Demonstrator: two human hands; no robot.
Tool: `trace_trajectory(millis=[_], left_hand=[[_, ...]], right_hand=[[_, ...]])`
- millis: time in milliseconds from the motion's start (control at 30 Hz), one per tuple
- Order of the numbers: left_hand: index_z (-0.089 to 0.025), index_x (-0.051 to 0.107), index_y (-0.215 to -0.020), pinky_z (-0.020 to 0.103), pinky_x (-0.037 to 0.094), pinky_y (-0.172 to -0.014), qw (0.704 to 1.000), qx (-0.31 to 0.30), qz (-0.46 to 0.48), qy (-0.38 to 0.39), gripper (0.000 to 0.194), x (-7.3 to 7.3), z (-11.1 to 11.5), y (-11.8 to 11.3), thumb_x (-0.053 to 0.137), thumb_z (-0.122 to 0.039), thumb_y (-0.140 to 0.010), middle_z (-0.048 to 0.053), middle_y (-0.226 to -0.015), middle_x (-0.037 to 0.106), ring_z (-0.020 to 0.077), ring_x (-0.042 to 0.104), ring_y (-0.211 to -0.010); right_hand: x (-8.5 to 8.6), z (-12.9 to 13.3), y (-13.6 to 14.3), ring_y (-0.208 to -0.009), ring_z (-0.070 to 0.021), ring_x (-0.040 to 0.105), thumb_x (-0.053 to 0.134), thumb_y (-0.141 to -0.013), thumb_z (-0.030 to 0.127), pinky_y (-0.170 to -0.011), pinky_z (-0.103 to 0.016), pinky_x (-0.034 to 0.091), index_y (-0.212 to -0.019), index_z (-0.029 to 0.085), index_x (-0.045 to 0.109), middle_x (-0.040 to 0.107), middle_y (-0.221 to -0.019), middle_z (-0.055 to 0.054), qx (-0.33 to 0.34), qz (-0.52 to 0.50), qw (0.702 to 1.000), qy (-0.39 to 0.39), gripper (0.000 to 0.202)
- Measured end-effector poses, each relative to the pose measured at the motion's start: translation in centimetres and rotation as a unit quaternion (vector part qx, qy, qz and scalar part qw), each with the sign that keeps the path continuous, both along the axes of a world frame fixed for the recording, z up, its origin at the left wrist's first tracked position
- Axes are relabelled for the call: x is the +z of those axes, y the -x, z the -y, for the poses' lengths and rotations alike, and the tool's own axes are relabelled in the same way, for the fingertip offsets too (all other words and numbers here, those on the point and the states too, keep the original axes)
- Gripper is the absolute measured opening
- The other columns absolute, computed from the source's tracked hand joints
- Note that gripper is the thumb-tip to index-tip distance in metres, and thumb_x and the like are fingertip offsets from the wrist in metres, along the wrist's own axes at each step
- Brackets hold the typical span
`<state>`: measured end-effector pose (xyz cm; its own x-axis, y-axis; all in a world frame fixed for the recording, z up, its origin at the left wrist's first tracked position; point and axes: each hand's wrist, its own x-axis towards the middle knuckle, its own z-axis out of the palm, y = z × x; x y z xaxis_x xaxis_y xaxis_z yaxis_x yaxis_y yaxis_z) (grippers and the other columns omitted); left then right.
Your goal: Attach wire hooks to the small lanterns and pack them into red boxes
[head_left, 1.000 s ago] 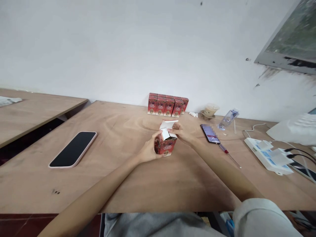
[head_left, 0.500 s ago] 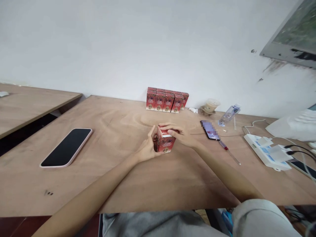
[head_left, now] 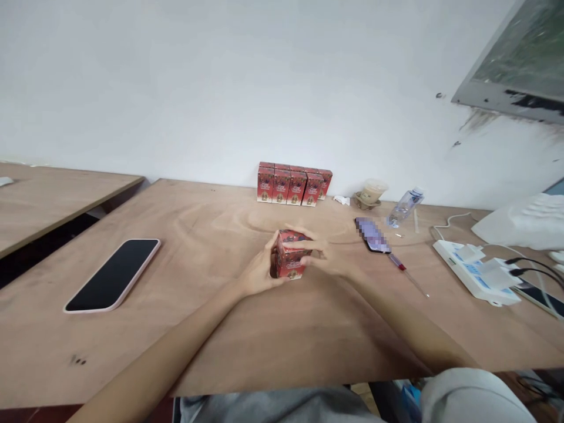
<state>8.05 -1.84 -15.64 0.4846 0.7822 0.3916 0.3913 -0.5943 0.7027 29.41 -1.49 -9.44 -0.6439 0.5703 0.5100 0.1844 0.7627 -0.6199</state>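
A small red printed box (head_left: 291,268) stands upright over the middle of the table, held between both hands. My left hand (head_left: 261,271) wraps its left side, thumb low at the front and fingers up along the edge. From the right, my right hand (head_left: 324,257) grips the same box, with fingers across its top and right front edge. The box top looks closed, its printed lid lying flat. Farther back, several matching red boxes (head_left: 281,186) are lined up in rows against the wall.
A pink-edged phone (head_left: 115,275) lies at left. To the right are another phone (head_left: 372,235), a red-handled screwdriver (head_left: 402,267), a drink cup (head_left: 372,191), a clear bottle (head_left: 404,207), crumpled tissue (head_left: 342,200) and a white power strip (head_left: 473,276) with plugs and cables.
The white edge at the box top is no longer visible; the lid now lies flat. My right fingers have shifted down over the top and front. The camera view has tilted slightly.
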Motion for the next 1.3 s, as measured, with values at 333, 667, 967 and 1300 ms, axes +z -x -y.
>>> trace_trajectory(millis=[333,667,967,1300], left_hand=[[-0.013,0.013,-0.147,0.054,0.011,-0.114,0.954,0.078,-0.269,-0.105,0.082,-1.6,-1.5,0.0,0.040,-0.059,-0.085,0.017,-0.150,0.027,0.0316,0.016,-0.142],[-0.014,0.027,-0.141,0.043,0.025,-0.113,0.958,0.249,0.116,0.088,0.082,-1.1,-18.6,1.6,0.065,-0.039,-0.073,0.016,-0.148,0.033,0.0292,0.031,-0.137],[-0.015,0.042,-0.125,0.042,0.039,-0.104,0.958,0.168,0.223,0.070,0.085,-0.5,-26.7,0.7,0.083,-0.034,-0.053,0.015,-0.132,0.051,0.0281,0.050,-0.122],[-0.016,0.047,-0.117,0.044,0.045,-0.097,0.938,0.251,0.218,0.095,0.077,-0.5,-27.3,1.6,0.084,-0.033,-0.051,0.010,-0.116,0.061,0.0277,0.058,-0.109]], right_hand=[[-6.9,-2.0,-1.1,-0.118,-0.0233,0.054,0.078,-0.064,0.035,-0.097,-0.043,0.048,-0.142,0.034,0.022,0.046,-0.138,-0.008,-0.207,-0.225,0.923,0.234,0.096],[-5.5,-19.0,-11.0,-0.115,-0.0258,0.054,0.080,-0.050,0.034,-0.099,-0.047,0.044,-0.127,0.031,0.042,0.052,-0.131,-0.007,-0.318,-0.308,0.880,0.171,0.086],[-7.5,-25.2,-9.6,-0.110,-0.0223,0.057,0.076,-0.057,0.042,-0.100,-0.047,0.042,-0.125,0.026,0.042,0.058,-0.123,-0.006,-0.302,-0.344,0.875,0.155,0.077],[-7.9,-25.3,-7.4,-0.112,-0.0226,0.056,0.083,-0.050,0.038,-0.102,-0.045,0.040,-0.125,0.020,0.038,0.054,-0.127,-0.012,-0.376,-0.350,0.851,0.107,0.089]])
